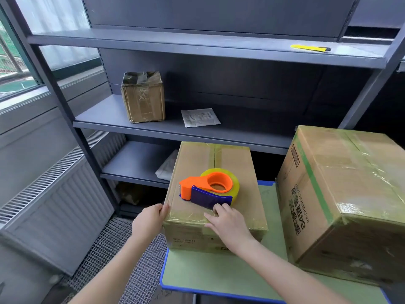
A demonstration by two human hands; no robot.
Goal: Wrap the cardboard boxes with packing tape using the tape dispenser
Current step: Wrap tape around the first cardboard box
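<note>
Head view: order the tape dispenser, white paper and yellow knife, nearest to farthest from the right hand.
1. tape dispenser, at the right hand fingertips, on the box.
2. white paper, middle shelf, ahead.
3. yellow knife, upper shelf, far right.

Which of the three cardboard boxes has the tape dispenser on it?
The medium box in the middle carries the tape dispenser; the large box and small shelf box carry nothing.
</note>
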